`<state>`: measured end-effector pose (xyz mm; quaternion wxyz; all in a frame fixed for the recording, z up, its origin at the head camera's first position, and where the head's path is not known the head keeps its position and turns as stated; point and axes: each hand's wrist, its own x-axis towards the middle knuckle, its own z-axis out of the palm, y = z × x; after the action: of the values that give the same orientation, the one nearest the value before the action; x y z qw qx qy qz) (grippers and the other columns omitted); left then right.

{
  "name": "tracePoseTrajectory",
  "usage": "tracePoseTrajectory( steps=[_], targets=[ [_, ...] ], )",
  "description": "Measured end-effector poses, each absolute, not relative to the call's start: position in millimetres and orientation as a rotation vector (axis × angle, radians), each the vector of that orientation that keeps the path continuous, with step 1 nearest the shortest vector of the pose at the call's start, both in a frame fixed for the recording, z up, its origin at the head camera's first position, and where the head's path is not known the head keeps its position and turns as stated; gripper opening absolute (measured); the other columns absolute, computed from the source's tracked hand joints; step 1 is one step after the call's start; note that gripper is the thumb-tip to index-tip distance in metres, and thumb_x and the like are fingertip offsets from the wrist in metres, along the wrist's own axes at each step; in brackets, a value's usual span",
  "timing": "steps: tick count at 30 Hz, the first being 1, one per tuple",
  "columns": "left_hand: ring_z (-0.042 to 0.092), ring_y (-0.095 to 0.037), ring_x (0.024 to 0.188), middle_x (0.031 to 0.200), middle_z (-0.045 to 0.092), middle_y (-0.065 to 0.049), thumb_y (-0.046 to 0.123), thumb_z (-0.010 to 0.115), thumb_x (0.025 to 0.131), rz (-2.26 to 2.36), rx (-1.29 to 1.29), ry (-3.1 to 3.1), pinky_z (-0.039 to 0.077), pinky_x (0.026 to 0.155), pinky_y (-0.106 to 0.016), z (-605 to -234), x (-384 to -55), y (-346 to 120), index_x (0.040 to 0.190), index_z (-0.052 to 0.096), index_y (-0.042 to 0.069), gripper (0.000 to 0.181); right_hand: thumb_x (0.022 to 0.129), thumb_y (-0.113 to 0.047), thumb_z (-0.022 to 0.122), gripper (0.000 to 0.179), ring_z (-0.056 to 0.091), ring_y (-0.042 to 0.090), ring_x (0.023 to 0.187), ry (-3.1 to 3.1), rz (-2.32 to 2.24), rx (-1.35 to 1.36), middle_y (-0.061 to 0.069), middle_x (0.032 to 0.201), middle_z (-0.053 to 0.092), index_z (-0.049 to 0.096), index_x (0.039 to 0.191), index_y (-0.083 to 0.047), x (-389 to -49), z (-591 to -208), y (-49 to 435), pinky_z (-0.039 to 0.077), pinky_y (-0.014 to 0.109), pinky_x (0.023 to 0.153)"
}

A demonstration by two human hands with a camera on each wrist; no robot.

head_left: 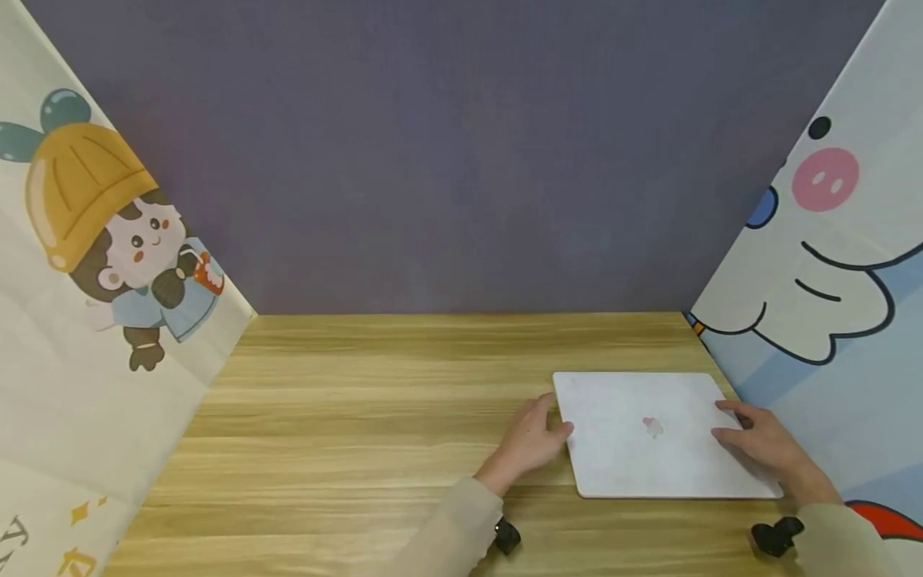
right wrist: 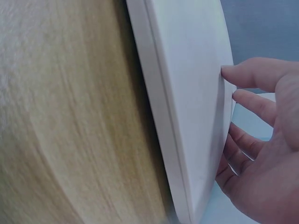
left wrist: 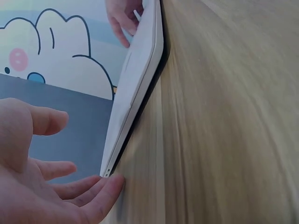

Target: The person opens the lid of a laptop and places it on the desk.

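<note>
A closed silver laptop [head_left: 634,465] with an apple logo on its lid lies at the right of the wooden table. My left hand [head_left: 530,441] is at its left edge, fingers extended. In the left wrist view, fingertips of the left hand [left wrist: 51,177] reach the laptop's far corner by a small port, while the thumb stands apart from the lid. My right hand [head_left: 767,441] holds the right edge. There the right hand [right wrist: 266,126] has its thumb on the lid and its other fingers along the side, their tips partly hidden behind the edge.
The wooden table [head_left: 346,425] stretches left of the laptop. A dark grey panel [head_left: 461,160] stands at the back. Cartoon-printed sheets flank the table, the left sheet [head_left: 43,385] and the right sheet [head_left: 764,272], which is close beside the right hand.
</note>
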<state>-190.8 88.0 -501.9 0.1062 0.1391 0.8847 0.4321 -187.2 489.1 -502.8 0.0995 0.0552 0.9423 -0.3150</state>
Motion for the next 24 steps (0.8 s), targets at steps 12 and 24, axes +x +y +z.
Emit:
tracePoseTrajectory(
  steps=[12,24],
  targets=[
    [0.045,-0.027,0.139,0.148,0.052,-0.009,0.036,0.065,0.099,1.246,0.382,2.607,0.041,0.113,-0.040,-505.1,-194.0,104.5,0.150,0.047,0.011,0.060,0.097,-0.032,0.067,0.077,0.026,0.068,0.129,2.784,-0.962,0.188,0.052,0.145,0.021,0.033,0.146,0.017,-187.7,-506.0,487.6,0.030,0.076,0.103],
    [0.047,-0.027,0.136,0.144,0.053,-0.015,0.031,0.071,0.094,1.175,0.433,2.684,0.041,0.112,-0.034,-507.3,-191.9,116.7,0.145,0.052,0.003,0.061,0.098,-0.036,0.066,0.079,0.024,0.068,0.131,2.770,-0.963,0.191,0.051,0.147,0.019,0.033,0.147,0.017,-187.8,-508.4,490.3,0.027,0.078,0.103]
  ],
)
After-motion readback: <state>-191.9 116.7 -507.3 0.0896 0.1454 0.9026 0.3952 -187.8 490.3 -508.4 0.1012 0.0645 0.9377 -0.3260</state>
